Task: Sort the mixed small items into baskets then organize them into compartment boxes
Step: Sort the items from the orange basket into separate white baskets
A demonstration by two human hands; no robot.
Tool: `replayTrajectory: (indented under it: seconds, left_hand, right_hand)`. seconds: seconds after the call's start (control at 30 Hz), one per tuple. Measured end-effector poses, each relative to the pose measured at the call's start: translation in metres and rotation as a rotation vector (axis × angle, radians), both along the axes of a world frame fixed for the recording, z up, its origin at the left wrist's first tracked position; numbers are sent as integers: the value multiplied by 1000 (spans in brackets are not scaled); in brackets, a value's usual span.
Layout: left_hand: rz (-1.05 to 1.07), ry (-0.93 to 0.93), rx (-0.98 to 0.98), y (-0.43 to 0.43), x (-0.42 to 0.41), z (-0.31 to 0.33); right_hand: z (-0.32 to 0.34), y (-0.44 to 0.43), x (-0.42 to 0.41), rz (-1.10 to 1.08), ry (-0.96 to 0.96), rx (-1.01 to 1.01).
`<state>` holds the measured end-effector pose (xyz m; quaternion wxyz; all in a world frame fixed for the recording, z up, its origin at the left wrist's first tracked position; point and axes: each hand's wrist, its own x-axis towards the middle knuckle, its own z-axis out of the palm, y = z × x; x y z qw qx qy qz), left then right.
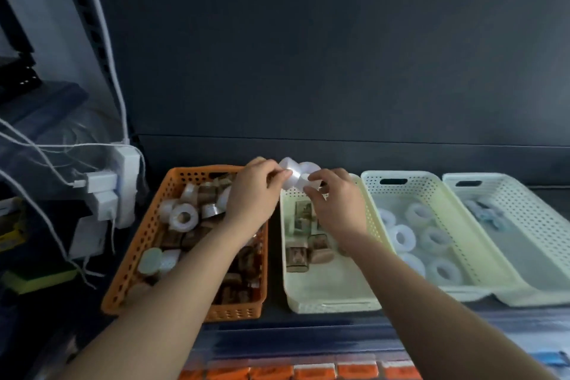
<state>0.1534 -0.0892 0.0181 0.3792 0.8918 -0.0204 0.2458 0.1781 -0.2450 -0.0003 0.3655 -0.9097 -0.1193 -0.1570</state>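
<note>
An orange basket [148, 234] at the left holds several mixed white and brown tape rolls. My left hand [253, 194] and my right hand [336, 203] meet above the gap between it and a cream basket [327, 296]. Together they pinch two or three white tape rolls [296, 176] stuck in a cluster. The cream basket holds several brown printed rolls [303, 241]. A pale green basket [447, 216] to the right contains several white rolls [402, 239]. The far right basket [524, 203] has small bluish items [485, 213].
A white power strip with plugs and cables [114, 188] stands left of the orange basket. A dark panel wall rises behind the baskets. Orange and white boxes [308, 372] line the near edge. A yellow-green sponge [37, 281] lies at far left.
</note>
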Motion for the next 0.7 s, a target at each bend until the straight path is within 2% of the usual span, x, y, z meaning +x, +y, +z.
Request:
replayTrajectory:
  seconds: [0.13,0.3,0.43,0.53,0.7]
  left_hand:
    - [-138,23,61,-71,20,0]
    - [-246,152,305,-155,48,-8]
    - [-244,268,543,-203,68,-19]
    - [-257,335,605,-224,74,-32]
    - [-267,294,732,-222,70,-49]
  right_hand:
    - [1,-74,7,-152,34,-31]
    - [-5,-161,16,-230,213,-179]
    - [-16,-208,24,-212,308,-262]
    - [-27,-225,31,-190,354,-277]
    - [-40,-231,38,-57,336,-403]
